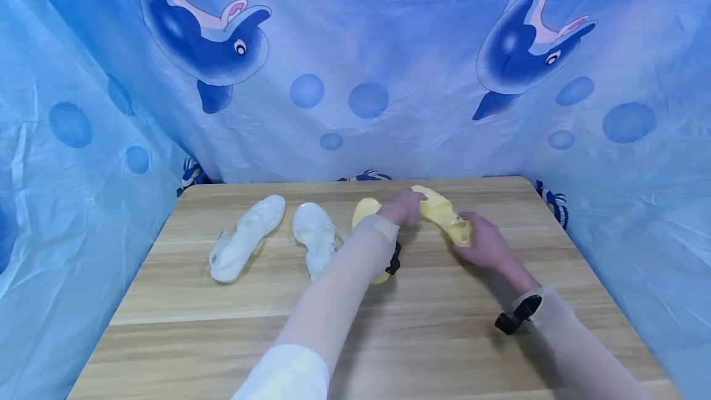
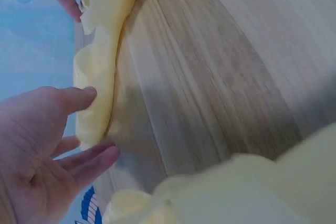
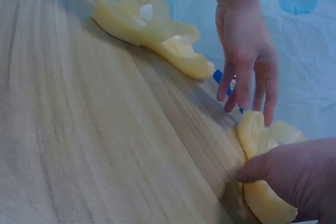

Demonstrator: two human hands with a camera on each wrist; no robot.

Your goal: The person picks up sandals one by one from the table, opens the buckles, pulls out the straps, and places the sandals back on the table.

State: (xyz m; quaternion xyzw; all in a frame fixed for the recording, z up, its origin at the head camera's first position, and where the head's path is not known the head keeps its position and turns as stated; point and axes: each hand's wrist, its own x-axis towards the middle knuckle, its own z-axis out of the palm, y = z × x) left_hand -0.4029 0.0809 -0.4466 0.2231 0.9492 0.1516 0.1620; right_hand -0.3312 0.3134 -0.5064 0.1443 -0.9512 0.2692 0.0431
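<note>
Wood-grain tabletop [image 1: 389,326] w/ dolphin curtain behind: right hand [image 1: 489,245] grips soft yellow rubber sandal [image 1: 444,215] at one end; left hand [image 1: 405,207], fingers relaxed, touches other end.

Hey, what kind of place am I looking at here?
Probably a makeshift recording booth, not a lived-in room: a light wooden table enclosed by a blue dolphin-print fabric backdrop, with white and yellow jelly sandals laid out.

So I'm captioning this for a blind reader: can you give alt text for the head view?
Two hands handle a yellow sandal on a wooden table: the right hand grips its near end, the left hand touches its far end. A second yellow sandal and two white sandals lie to the left, before a blue dolphin-print cloth.
</note>
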